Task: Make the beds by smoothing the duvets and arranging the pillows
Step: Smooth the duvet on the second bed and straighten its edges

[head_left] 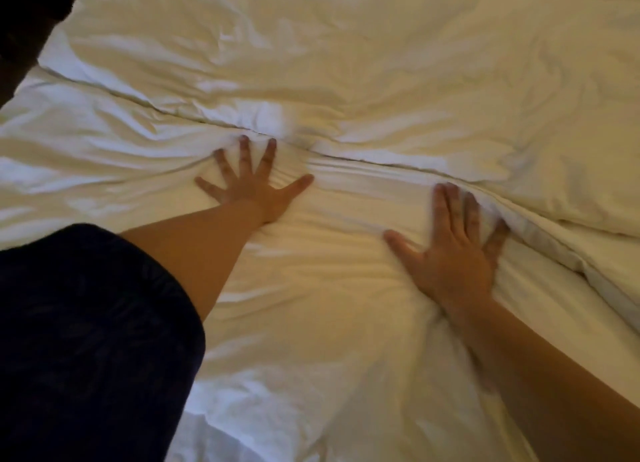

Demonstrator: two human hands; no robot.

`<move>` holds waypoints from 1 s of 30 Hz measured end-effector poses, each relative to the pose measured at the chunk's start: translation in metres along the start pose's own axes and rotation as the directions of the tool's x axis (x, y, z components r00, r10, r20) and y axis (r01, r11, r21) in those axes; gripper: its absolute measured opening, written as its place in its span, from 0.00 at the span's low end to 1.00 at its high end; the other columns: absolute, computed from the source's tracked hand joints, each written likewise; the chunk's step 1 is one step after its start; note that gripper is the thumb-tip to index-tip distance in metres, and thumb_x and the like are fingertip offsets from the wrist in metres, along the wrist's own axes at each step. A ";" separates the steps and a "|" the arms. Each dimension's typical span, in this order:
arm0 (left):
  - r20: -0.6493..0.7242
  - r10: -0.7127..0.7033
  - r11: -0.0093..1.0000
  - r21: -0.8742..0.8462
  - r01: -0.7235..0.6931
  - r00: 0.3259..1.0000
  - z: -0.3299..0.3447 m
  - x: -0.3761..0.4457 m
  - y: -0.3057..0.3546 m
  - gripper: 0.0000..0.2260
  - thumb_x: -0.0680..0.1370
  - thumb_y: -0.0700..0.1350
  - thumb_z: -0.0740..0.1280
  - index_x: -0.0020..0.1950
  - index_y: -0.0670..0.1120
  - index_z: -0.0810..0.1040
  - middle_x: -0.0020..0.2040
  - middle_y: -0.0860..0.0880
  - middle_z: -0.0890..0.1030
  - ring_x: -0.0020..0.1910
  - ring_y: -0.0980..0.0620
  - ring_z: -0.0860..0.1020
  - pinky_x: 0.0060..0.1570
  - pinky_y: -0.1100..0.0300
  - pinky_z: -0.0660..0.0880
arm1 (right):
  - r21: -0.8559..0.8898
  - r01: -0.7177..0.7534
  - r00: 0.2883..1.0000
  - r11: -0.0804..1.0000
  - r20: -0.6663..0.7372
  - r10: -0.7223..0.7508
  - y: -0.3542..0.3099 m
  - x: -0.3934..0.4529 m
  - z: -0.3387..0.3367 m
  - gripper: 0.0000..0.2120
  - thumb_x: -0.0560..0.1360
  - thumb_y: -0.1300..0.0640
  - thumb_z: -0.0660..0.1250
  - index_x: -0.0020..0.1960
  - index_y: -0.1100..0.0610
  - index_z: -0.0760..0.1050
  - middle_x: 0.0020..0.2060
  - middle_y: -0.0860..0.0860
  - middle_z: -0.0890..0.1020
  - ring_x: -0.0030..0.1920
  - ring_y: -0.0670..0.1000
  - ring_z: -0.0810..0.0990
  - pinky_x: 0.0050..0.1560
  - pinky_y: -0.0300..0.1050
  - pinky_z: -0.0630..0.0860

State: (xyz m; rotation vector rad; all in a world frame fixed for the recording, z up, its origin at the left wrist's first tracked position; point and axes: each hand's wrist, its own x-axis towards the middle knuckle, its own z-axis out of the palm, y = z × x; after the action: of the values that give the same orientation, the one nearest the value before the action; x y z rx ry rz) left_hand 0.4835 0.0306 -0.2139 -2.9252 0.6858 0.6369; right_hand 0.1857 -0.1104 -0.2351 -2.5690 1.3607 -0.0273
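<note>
A person leans over a bed, both palms flat on a white duvet (311,281) that fills most of the view. The left hand (254,184) rests with fingers straight and fanned wide, its fingertips (244,139) touching the seam where this duvet meets a second duvet (381,63) lying beyond it. The right hand (450,250) lies nearer the right side, fingers straight and close together, thumb out to the side, pressing beside the same seam; it is somewhat blurred. Neither hand grips any cloth. Creases fan out from under both palms, and the cloth between the two hands shows fine parallel ridges. The far duvet is rumpled, with deep folds bunched just past the left hand. At the right, the edge of that duvet overlaps the near one. A dark sleeve (86,340) covers the left upper arm at the lower left. A dark patch (27,18) sits beyond the bedding's top left corner.
</note>
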 end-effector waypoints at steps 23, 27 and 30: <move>-0.199 0.094 0.995 0.049 -0.086 0.975 -0.040 0.028 -0.219 0.34 0.80 0.70 0.46 0.83 0.60 0.39 0.84 0.54 0.38 0.83 0.44 0.41 0.77 0.31 0.43 | 0.085 0.499 0.842 0.862 0.185 -0.506 -0.321 0.000 0.032 0.32 0.84 0.42 0.51 0.85 0.43 0.46 0.85 0.48 0.45 0.84 0.57 0.40 0.79 0.72 0.42; -0.124 0.059 0.997 0.063 -0.051 0.991 -0.052 0.077 -0.211 0.42 0.69 0.82 0.44 0.77 0.70 0.32 0.80 0.59 0.29 0.81 0.40 0.32 0.65 0.17 0.40 | -0.028 0.436 0.879 0.899 0.227 -0.419 -0.382 0.036 0.064 0.43 0.76 0.29 0.53 0.84 0.40 0.38 0.84 0.48 0.36 0.81 0.66 0.32 0.68 0.85 0.33; -0.089 0.011 0.999 0.031 -0.009 0.996 -0.052 0.099 -0.219 0.46 0.59 0.89 0.43 0.74 0.76 0.33 0.79 0.64 0.29 0.79 0.36 0.30 0.60 0.15 0.36 | -0.138 0.432 0.892 0.891 0.211 -0.399 -0.387 0.037 0.088 0.43 0.74 0.28 0.49 0.84 0.40 0.37 0.84 0.50 0.36 0.81 0.68 0.32 0.65 0.86 0.36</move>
State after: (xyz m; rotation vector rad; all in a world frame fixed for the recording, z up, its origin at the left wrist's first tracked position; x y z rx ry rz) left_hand 0.6804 0.1783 -0.2126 -2.9386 0.7129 0.4948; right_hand 0.5327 0.0863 -0.2414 -2.8872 0.7581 0.2584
